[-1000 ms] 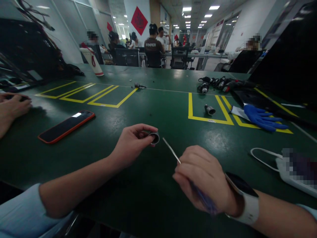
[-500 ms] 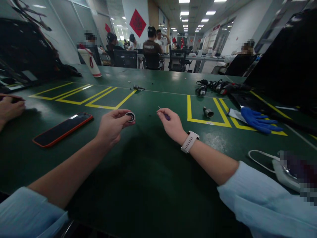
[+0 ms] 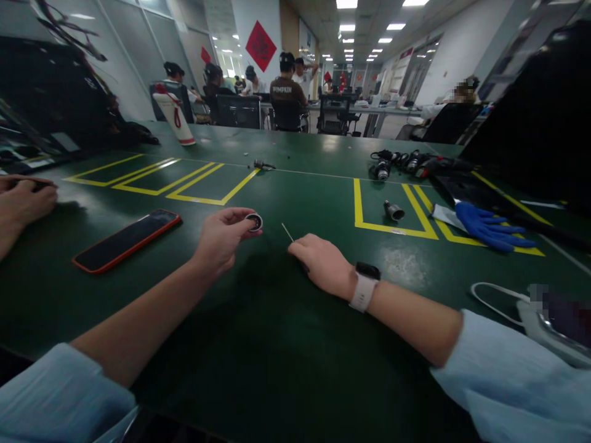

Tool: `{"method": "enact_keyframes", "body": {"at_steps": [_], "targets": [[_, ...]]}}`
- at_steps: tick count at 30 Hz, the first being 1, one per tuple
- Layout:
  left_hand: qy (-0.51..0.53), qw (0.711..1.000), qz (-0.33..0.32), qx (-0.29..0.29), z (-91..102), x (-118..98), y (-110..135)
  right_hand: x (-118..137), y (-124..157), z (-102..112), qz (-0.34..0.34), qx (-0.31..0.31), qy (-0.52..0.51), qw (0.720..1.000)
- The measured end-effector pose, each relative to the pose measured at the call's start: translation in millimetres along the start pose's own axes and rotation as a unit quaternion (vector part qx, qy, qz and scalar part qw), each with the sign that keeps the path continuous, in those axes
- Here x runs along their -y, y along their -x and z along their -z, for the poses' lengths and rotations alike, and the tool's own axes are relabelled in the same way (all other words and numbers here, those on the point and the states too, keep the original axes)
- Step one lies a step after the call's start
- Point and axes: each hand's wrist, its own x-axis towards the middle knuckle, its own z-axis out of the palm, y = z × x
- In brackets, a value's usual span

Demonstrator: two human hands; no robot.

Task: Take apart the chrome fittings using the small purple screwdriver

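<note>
My left hand (image 3: 224, 239) pinches a small round metal connector (image 3: 253, 223), its open end turned toward me and dark inside. To its right, a short gap away, my right hand (image 3: 321, 261) is closed around a small screwdriver (image 3: 287, 232). The screwdriver's thin shaft points up and left toward the connector without touching it, and its handle is hidden in the fingers. A cylindrical metal part (image 3: 394, 211) lies inside a yellow taped square beyond my right hand. Farther off, another connector with a dark tail (image 3: 263, 165) rests near a thin line on the table.
A phone in an orange case (image 3: 127, 241) lies left of my left arm. Another person's hand (image 3: 25, 200) is at the left edge. A blue glove (image 3: 487, 226), dark cabled connectors (image 3: 382, 169) and a white device with a cord (image 3: 549, 326) lie on the right.
My right hand has turned over and moved slightly down; the screwdriver shaft now shows longer and its purple handle is covered. My left hand still holds the connector. The view has shifted slightly.
</note>
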Motion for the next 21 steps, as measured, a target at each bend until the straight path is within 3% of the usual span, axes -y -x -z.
{"method": "enact_keyframes", "body": {"at_steps": [6, 9, 12, 16, 18, 21], "targets": [[-0.005, 0.996, 0.009, 0.088, -6.1, -1, 23, 52, 96, 24, 0.068, 0.057, 0.043, 0.995], [-0.022, 0.990, 0.019, 0.140, -11.5, 0, 41, 64, 123, 28, 0.071, 0.017, 0.046, 0.996], [-0.038, 0.981, 0.040, 0.188, -16.9, 1, 58, 63, 133, 28, 0.093, 0.000, 0.030, 0.995], [-0.066, 0.971, 0.052, 0.222, -19.8, 2, 70, 52, 136, 32, 0.074, 0.008, -0.054, 0.996], [-0.077, 0.968, 0.054, 0.232, -19.7, 2, 72, 48, 136, 38, 0.038, -0.038, -0.143, 0.988], [-0.086, 0.961, 0.061, 0.255, -19.0, 2, 74, 44, 135, 49, -0.067, -0.122, -0.285, 0.949]]}}
